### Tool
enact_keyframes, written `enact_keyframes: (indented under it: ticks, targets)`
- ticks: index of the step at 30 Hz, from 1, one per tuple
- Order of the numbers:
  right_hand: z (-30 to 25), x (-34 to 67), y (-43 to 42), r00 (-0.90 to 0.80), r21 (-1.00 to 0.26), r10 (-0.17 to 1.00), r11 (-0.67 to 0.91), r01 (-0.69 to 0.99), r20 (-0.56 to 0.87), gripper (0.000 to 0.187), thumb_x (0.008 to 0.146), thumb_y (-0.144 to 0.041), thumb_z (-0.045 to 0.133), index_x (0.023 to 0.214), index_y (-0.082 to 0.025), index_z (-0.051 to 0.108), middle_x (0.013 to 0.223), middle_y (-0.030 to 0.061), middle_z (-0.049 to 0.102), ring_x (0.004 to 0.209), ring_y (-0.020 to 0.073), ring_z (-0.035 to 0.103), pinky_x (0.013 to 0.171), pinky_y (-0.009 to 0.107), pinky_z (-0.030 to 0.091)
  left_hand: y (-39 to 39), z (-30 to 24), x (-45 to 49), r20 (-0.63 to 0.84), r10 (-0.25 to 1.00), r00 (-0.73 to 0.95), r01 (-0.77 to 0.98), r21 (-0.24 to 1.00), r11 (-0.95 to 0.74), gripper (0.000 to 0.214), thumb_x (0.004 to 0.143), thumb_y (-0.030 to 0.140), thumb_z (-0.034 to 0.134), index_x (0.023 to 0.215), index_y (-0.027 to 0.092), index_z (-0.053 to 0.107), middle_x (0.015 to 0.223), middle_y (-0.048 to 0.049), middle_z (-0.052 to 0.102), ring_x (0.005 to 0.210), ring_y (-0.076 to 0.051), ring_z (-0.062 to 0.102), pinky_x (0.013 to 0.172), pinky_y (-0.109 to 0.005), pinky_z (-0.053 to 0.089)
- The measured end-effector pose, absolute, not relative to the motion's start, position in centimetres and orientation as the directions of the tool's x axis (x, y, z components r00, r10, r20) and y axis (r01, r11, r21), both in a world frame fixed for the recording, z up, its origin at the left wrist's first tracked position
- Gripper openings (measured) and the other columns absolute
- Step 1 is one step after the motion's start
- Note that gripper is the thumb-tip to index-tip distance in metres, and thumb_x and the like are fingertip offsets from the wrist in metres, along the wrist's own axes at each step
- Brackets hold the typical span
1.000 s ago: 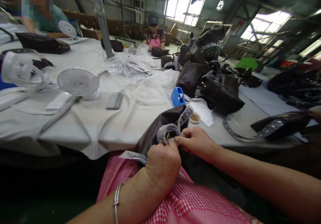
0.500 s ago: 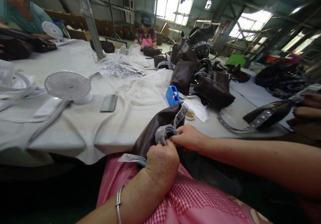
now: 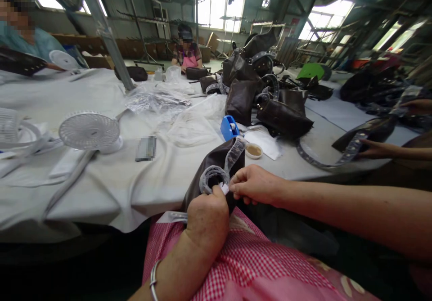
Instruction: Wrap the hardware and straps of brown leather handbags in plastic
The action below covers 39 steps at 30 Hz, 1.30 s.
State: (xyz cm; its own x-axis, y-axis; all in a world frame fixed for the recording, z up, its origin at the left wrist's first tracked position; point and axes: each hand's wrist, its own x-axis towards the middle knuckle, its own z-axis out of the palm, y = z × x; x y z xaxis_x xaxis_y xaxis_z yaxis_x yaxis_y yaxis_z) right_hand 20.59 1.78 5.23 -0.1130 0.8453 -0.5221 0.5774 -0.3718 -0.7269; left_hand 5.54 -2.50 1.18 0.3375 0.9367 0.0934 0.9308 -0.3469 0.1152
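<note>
A dark brown leather bag [image 3: 219, 154] leans on the table edge against my lap. Its strap [image 3: 209, 175], covered in clear plastic wrap, is rolled into a coil in front of the bag, and one stretch runs up to the bag's top corner. My left hand [image 3: 209, 213] is closed on the lower side of the coil. Close to its right, my right hand [image 3: 256, 184] is pinched, its fingertips beside a small white piece [image 3: 224, 187] at the coil. Whatever sits between those fingertips is too small to make out. Another wrapped strap end [image 3: 172, 217] lies by my left wrist.
Beyond the bag are a blue tape dispenser [image 3: 229, 128] and a round dish of brown stuff [image 3: 254, 150]. Brown bags [image 3: 241, 101] are piled behind. A white fan [image 3: 89, 130] and a phone [image 3: 146, 148] lie left. At right a co-worker's hand [image 3: 374, 149] touches another strap.
The coil now faces me more openly, and a white piece shows at its lower right. My right hand has drawn slightly away from the coil. The view has shifted a little.
</note>
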Motion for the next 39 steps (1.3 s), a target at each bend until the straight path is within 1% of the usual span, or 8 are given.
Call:
enact_keyframes:
  ticks: [4, 9, 14, 19, 24, 32, 36, 39]
  targets:
    - [5.3, 20.3, 0.7, -0.142, -0.822, 0.884, -0.341, 0.457, -0.446, 0.017, 0.075, -0.005, 0.058, 0.078, -0.015, 0.071, 0.06, -0.0022, 0.066, 0.039, 0.0051, 0.047, 0.037, 0.017, 0.034, -2.4, 1.4, 4.9, 0.126, 0.947, 0.296, 0.941, 0.134, -0.312, 0.016, 0.092, 0.021, 0.05, 0.089, 0.014, 0.064, 0.064, -0.0114, 0.07, 0.059, -0.03, 0.071, 0.05, -0.032, 0.049]
    - [4.3, 20.0, -0.2, -0.081, -0.86, 0.921, -0.321, 0.397, -0.381, 0.012, 0.078, -0.007, 0.062, 0.079, -0.018, 0.057, 0.059, -0.0036, 0.066, 0.042, 0.0063, 0.048, 0.042, 0.017, 0.035, -2.2, 1.3, 4.7, 0.134, 0.95, 0.281, 0.942, 0.148, -0.3, 0.019, 0.095, 0.024, 0.046, 0.088, 0.016, 0.062, 0.065, -0.0105, 0.07, 0.06, -0.028, 0.071, 0.05, -0.031, 0.045]
    - [2.6, 20.1, -0.7, -0.101, -0.903, 0.976, -0.139, 0.406, -0.195, 0.01, 0.079, -0.012, 0.061, 0.078, -0.019, 0.054, 0.064, -0.0015, 0.066, 0.06, 0.0132, 0.06, 0.053, 0.022, 0.042, -1.9, 1.2, 4.3, 0.187, 0.946, 0.265, 0.938, 0.178, -0.298, 0.017, 0.095, 0.025, 0.048, 0.09, 0.017, 0.062, 0.066, -0.0092, 0.071, 0.06, -0.027, 0.07, 0.051, -0.031, 0.044]
    - [1.2, 19.5, -0.7, -0.072, -0.896, 0.997, 0.0, 0.445, -0.036, 0.01, 0.082, -0.019, 0.062, 0.076, -0.02, 0.053, 0.068, -0.0021, 0.061, 0.061, 0.0133, 0.056, 0.056, 0.024, 0.041, -1.5, 1.2, 3.6, 0.235, 0.931, 0.278, 0.921, 0.21, -0.328, 0.019, 0.096, 0.022, 0.046, 0.089, 0.017, 0.063, 0.069, -0.0079, 0.072, 0.06, -0.024, 0.069, 0.053, -0.03, 0.043]
    - [0.7, 18.4, -0.1, -0.056, -0.914, 0.998, 0.006, 0.406, -0.019, 0.013, 0.082, -0.024, 0.063, 0.078, -0.021, 0.052, 0.064, -0.0042, 0.055, 0.056, 0.012, 0.05, 0.052, 0.024, 0.037, -1.1, 1.7, 2.9, 0.192, 0.96, 0.207, 0.899, 0.35, -0.263, 0.019, 0.094, 0.023, 0.048, 0.089, 0.018, 0.065, 0.075, -0.0081, 0.074, 0.069, -0.025, 0.071, 0.06, -0.032, 0.045]
    - [-0.4, 17.7, 0.6, -0.026, -0.939, 1.0, 0.009, 0.344, 0.0, 0.021, 0.085, -0.034, 0.066, 0.078, -0.022, 0.051, 0.06, -0.0049, 0.056, 0.054, 0.0125, 0.051, 0.051, 0.024, 0.037, -0.4, 1.9, 1.9, 0.113, 0.985, 0.134, 0.777, 0.605, -0.175, 0.026, 0.094, 0.03, 0.049, 0.094, 0.018, 0.072, 0.08, -0.0067, 0.076, 0.074, -0.021, 0.071, 0.066, -0.029, 0.048]
    - [-0.9, 17.7, 0.9, -0.025, -0.958, 1.0, 0.012, 0.286, 0.005, 0.03, 0.085, -0.042, 0.068, 0.078, -0.022, 0.047, 0.062, -0.0046, 0.058, 0.056, 0.0129, 0.052, 0.053, 0.025, 0.038, -0.1, 2.1, 1.6, -0.042, 0.994, 0.101, 0.653, 0.756, -0.034, 0.033, 0.093, 0.041, 0.051, 0.095, 0.017, 0.073, 0.073, -0.0063, 0.076, 0.063, -0.02, 0.07, 0.055, -0.026, 0.049]
    - [-1.2, 17.7, 1.2, -0.037, -0.977, 0.999, 0.01, 0.215, 0.002, 0.028, 0.084, -0.038, 0.068, 0.078, -0.022, 0.046, 0.064, -0.0054, 0.057, 0.058, 0.0127, 0.052, 0.055, 0.025, 0.039, -0.1, 2.2, 1.5, -0.148, 0.986, 0.082, 0.543, 0.836, 0.08, 0.035, 0.089, 0.046, 0.054, 0.093, 0.016, 0.072, 0.062, -0.0047, 0.073, 0.052, -0.02, 0.069, 0.046, -0.024, 0.048]
